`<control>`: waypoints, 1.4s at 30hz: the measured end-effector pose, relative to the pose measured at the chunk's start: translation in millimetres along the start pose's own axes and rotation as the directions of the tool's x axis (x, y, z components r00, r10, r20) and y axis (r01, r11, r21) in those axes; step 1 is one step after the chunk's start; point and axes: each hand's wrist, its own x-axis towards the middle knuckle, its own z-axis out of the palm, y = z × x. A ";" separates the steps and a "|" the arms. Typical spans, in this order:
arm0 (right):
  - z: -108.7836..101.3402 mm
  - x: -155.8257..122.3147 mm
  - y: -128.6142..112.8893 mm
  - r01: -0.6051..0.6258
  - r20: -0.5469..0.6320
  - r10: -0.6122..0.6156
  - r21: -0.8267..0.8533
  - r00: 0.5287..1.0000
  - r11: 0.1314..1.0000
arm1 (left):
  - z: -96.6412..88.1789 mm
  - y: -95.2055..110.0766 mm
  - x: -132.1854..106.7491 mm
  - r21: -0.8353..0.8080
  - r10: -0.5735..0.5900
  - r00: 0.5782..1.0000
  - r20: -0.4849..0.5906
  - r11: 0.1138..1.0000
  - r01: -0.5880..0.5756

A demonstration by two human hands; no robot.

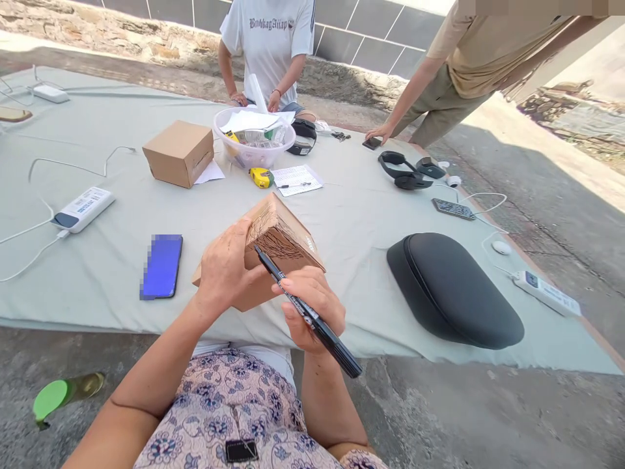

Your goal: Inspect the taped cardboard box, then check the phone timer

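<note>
- Cardboard box (pixel 276 244): held in the air above the near edge of the worktop (pixel 351 228), tilted with one corner up; its end is covered in dark scribbled lines, and its underside is hidden.
- Left hand (pixel 224 270): clamped on the box's lower side, with the fingers wrapped over it.
- Right hand (pixel 310 306): closed around a black marker (pixel 305 309), whose tip is at the scribbled end; I can't tell whether it touches.
- Phone (pixel 162 267): lies face up left of the hands, its blue screen blurred.
- Power strip (pixel 83 210): near the left edge, with white cables.
- Black cushion (pixel 454 290): near the right edge.
- Second box (pixel 178 153): toward the far edge, beside a plastic bowl (pixel 254 140) of papers and items too jumbled to make out.
- Tape measure (pixel 261 177): in front of the bowl, beside a printed sheet (pixel 297 180).
- Headset (pixel 403 170): right of the sheet.
- Co-worker (pixel 266 52): beyond the far edge, head cut off, hands on the worktop.
- Second co-worker's hand (pixel 378 133): rests near a phone (pixel 372 143).
</note>
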 end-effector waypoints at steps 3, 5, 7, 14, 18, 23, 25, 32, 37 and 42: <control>-0.6 -3.8 2.9 0.011 -0.309 -0.031 -0.069 0.951 0.998 | -4.9 -5.9 -2.8 -0.035 -0.051 0.999 -0.010 0.998 0.051; -5.9 -8.4 11.5 -0.120 -0.550 0.018 -0.150 0.835 0.981 | -7.8 -14.1 -3.9 -0.073 -0.106 0.994 -0.040 0.992 0.103; -13.6 -17.7 27.5 -0.324 -0.612 0.153 -0.178 0.776 0.929 | -7.3 -25.7 -4.8 -0.129 -0.147 0.985 -0.092 0.982 0.135; -26.9 -85.6 113.6 -0.473 -0.036 0.558 -0.578 0.829 0.666 | 30.5 -69.1 -13.1 -0.377 -0.241 0.956 -0.170 0.912 0.163; -25.7 -112.8 133.5 -0.449 0.060 0.735 -0.758 0.675 0.474 | 51.8 -72.8 -15.1 -0.402 -0.243 0.953 -0.182 0.903 0.154; -25.8 -120.7 133.6 -0.400 0.091 0.788 -0.823 0.609 0.404 | 67.8 -76.3 -11.1 -0.361 -0.179 0.964 -0.195 0.927 0.099; -26.0 -122.5 134.3 -0.410 0.085 0.779 -0.812 0.622 0.416 | 73.5 -82.2 -10.6 -0.356 -0.156 0.970 -0.187 0.931 0.081; -28.0 -138.3 147.4 -0.487 0.004 0.689 -0.705 0.724 0.516 | 97.8 -113.2 -18.8 -0.473 -0.045 0.982 -0.182 0.880 -0.047; -32.1 -143.9 154.2 -0.603 -0.084 0.676 -0.542 0.732 0.585 | 108.3 -127.0 -26.2 -0.508 0.024 0.988 -0.153 0.856 -0.100; -36.8 -139.9 148.2 -0.652 -0.191 0.659 -0.492 0.727 0.577 | 109.4 -131.7 -27.5 -0.544 0.065 0.989 -0.134 0.829 -0.128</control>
